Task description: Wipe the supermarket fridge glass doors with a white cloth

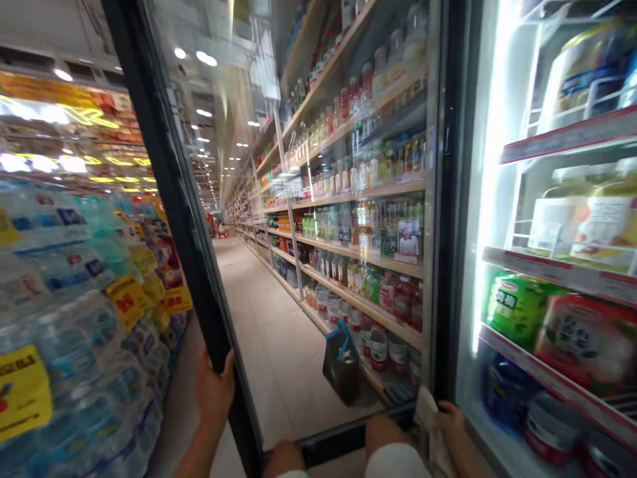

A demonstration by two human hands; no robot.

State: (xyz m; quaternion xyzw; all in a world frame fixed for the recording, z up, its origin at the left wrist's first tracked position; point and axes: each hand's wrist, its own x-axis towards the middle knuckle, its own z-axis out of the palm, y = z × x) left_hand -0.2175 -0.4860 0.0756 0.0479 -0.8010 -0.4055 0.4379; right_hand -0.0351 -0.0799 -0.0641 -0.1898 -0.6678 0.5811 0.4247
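A glass cooler door [186, 199] with a black frame stands open in front of me. My left hand [215, 388] is wrapped round the outer edge of that frame, its thumb on the near side. Low on the right, by the hinge side, my right hand [450, 425] grips a pale cloth [428, 425]. The cloth lies against the bottom corner of the door frame. Through the glass I see a dark bin [342, 372] on the floor with something blue hanging over its rim.
The lit cooler on the right has drinks on shelves [557, 269], including green bottles [517, 305]. Behind the glass, long wooden shelves [348, 292] of bottles line an aisle floor [243, 299]. Stacked water packs [74, 345] with yellow price signs [127, 302] stand on the left.
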